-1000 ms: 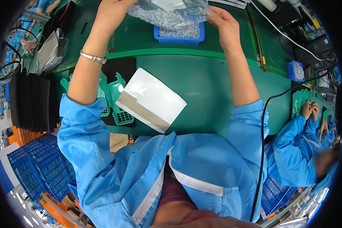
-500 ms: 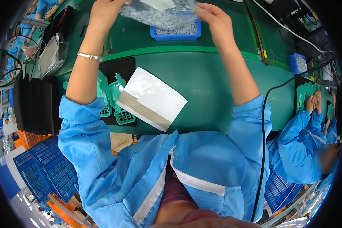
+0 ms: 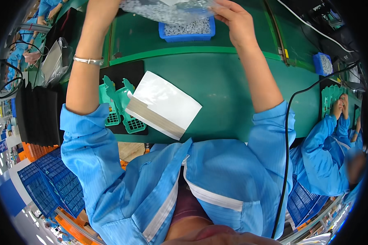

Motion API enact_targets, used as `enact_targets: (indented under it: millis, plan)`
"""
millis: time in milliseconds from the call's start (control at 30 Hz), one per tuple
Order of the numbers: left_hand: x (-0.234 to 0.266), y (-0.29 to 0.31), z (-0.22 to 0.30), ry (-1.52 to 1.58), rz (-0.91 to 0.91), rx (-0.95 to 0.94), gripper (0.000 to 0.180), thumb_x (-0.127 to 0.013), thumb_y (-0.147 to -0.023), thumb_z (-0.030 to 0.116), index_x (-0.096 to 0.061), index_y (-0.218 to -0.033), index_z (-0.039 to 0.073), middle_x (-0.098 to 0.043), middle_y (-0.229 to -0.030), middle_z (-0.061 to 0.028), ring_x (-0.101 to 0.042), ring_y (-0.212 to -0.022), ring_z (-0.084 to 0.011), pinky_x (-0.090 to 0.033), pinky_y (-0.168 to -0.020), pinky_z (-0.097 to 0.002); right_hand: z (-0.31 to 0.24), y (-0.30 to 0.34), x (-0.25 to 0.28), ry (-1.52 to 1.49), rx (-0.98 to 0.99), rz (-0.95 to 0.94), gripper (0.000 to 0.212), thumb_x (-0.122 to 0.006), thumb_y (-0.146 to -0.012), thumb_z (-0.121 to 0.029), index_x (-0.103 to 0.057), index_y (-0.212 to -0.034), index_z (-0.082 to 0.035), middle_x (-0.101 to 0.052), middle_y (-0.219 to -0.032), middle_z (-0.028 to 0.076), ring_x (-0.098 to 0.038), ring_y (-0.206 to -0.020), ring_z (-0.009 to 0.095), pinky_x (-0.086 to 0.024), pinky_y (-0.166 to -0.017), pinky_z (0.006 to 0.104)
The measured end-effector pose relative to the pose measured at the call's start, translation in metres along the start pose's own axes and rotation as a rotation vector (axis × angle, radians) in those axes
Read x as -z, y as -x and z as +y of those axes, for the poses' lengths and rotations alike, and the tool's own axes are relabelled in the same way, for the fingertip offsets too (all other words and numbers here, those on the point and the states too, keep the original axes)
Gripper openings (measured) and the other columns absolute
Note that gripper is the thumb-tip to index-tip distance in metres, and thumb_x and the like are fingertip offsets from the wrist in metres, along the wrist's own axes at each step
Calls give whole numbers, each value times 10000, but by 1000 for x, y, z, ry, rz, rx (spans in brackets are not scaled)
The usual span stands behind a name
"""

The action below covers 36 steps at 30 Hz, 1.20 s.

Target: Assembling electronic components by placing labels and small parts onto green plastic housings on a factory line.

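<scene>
A clear plastic bag (image 3: 159,13) full of small white pieces is stretched between my two hands at the top edge of the view. My left hand (image 3: 103,9) grips the bag's left end, its fingers partly cut off by the frame. At the other end, my right hand (image 3: 238,22) pinches the bag's edge between thumb and fingers. Under and just nearer than the bag stands a blue bin (image 3: 187,38), heaped with similar small white pieces. The bag overlaps the bin's far part, so its far rim is hidden.
Nearer me, a white sheet with a grey-brown strip (image 3: 167,104) lies on the green table (image 3: 233,94). Left of it, green plastic frames (image 3: 129,110) rest on a black mat. A black cable (image 3: 285,163) hangs at the right, where a co-worker (image 3: 323,159) handles a green part.
Both hands have spread apart slightly, the left moving left and up, the right a little right. The bag has shifted left and up, showing more of the bin's contents.
</scene>
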<state>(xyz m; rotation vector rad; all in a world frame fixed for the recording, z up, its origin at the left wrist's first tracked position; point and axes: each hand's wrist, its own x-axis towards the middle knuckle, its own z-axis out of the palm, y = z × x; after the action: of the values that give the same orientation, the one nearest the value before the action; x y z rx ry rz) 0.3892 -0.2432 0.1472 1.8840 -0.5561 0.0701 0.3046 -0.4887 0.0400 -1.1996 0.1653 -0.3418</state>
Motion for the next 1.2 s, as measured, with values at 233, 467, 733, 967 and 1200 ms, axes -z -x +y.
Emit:
enact_targets:
  millis: [233, 467, 733, 967, 1200]
  plan:
    - [-31, -6, -14, 62, -35, 107, 161, -616, -858, 131, -673, -931, 0, -615, -768, 18, -525, -677, -59, -412, -625, -192, -8, 7, 31, 207, 8, 56, 294, -631, -816, -95, -610, -1084, 23, -661, -969, 80, -601, -888, 129, -463, -813, 248]
    - [-41, -5, -21, 155, -48, 129, 171, -603, -862, 133, -669, -929, -9, -618, -766, 9, -525, -658, -63, -411, -602, -191, -10, 9, 29, 254, 73, 60, 269, -613, -823, -82, -618, -1072, 20, -661, -973, 80, -604, -889, 129, -466, -798, 245]
    - [-18, -4, -14, 151, -41, 109, 175, -589, -874, 129, -667, -963, 1, -606, -767, 13, -510, -657, -56, -398, -593, -180, -7, 3, 17, 146, 68, 76, 263, -663, -761, -94, -655, -999, 19, -655, -889, 39, -562, -784, 92, -449, -705, 220]
    - [-5, 2, -32, 367, -164, 198, 445, -539, -928, 288, -465, -1292, 44, -585, -1117, -67, -562, -993, -148, -463, -805, -269, 5, 0, 25, 165, -60, 153, 296, -672, -757, -115, -644, -1022, 14, -654, -925, 48, -573, -795, 102, -445, -714, 222]
    - [-2, 32, -61, 297, -125, 280, 416, -566, -913, 256, -503, -1250, 19, -581, -1143, -104, -577, -1046, -198, -481, -878, -315, 17, -6, 36, 145, -97, 155, 301, -667, -766, -115, -633, -1037, 12, -657, -944, 56, -586, -822, 110, -453, -729, 231]
